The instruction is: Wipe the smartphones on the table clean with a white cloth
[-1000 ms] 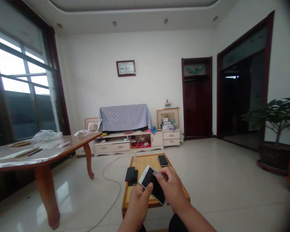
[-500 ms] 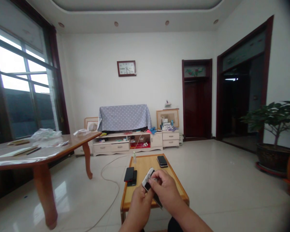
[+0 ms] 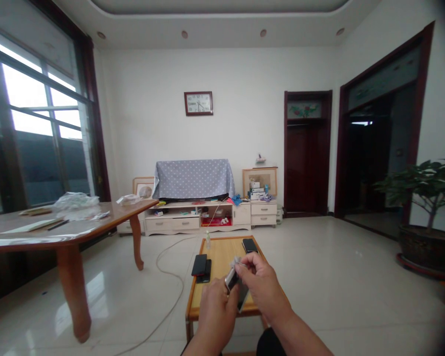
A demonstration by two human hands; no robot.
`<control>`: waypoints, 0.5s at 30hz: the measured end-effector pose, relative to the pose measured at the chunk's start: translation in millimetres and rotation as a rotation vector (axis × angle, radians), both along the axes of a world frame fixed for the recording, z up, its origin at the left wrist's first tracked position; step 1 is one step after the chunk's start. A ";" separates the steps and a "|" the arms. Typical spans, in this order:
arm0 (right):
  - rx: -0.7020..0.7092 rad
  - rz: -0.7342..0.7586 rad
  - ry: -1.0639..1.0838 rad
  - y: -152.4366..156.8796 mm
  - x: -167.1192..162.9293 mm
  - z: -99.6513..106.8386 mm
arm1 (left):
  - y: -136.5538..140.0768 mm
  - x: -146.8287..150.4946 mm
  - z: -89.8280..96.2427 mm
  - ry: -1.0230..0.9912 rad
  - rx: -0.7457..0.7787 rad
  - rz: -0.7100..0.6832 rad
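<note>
In front of me, over the small wooden table [image 3: 219,247], my left hand [image 3: 218,302] is closed around a smartphone [image 3: 231,281] with a pale edge and a dark face. A dark flat part [image 3: 242,298] shows below it between my hands; whether it belongs to the phone I cannot tell. My right hand [image 3: 261,282] pinches a small, crumpled, whitish-grey wipe or cloth [image 3: 236,261] at the phone's upper end. Two dark phones [image 3: 199,265] lie overlapping at the table's left edge. Another dark phone [image 3: 249,245] rests at its far right corner.
A small clear bottle [image 3: 208,239] stands at the table's far left. Left of it, a cable [image 3: 181,287] runs across the floor. A larger wooden table [image 3: 107,222] bears plastic bags [image 3: 76,202]. Farther back is a low cabinet [image 3: 173,225]; a potted plant [image 3: 426,247] stands right.
My right hand has lifted slightly toward the phone's top end, and the wipe now shows above it. The phone is turned so less of its face shows. The view has shifted slightly left.
</note>
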State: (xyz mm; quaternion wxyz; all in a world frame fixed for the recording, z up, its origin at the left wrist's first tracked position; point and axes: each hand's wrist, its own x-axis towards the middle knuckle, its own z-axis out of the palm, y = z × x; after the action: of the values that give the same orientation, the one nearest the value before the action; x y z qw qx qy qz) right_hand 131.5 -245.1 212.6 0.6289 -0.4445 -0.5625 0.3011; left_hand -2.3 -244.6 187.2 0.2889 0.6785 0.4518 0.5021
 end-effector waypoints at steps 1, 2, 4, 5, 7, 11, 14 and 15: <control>-0.017 0.002 0.013 0.1 0.2 0.8 | 0.0 -0.8 -0.7 0.133 0.061 0.058; -0.019 0.011 0.007 -0.6 -0.7 0.8 | -0.1 -1.2 -1.0 0.265 0.119 0.115; 0.012 0.043 -0.043 -3.9 -4.7 -0.9 | -0.2 -0.9 -0.7 0.454 0.182 0.187; 0.033 0.056 -0.072 -5.6 -6.7 -1.9 | -0.3 -0.7 -0.1 0.507 0.202 0.210; 0.053 0.074 -0.099 -6.9 -7.7 -1.6 | -0.8 -0.8 1.8 0.568 0.253 0.239; 0.006 0.050 -0.010 0.0 3.4 8.1 | -2.7 -2.5 4.8 0.597 0.334 0.217; -0.009 -0.001 -0.009 1.6 6.9 11.1 | -3.5 -2.4 4.6 0.618 0.327 0.221; 0.004 -0.009 -0.042 -0.1 5.2 9.8 | -3.6 -2.0 4.4 0.627 0.328 0.232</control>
State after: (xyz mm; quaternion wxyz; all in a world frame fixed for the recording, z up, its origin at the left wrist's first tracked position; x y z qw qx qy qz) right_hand 136.8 -245.1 222.4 0.6193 -0.4519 -0.5742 0.2874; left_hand -4.3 -248.2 191.6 -0.0350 0.7808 0.5059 0.3650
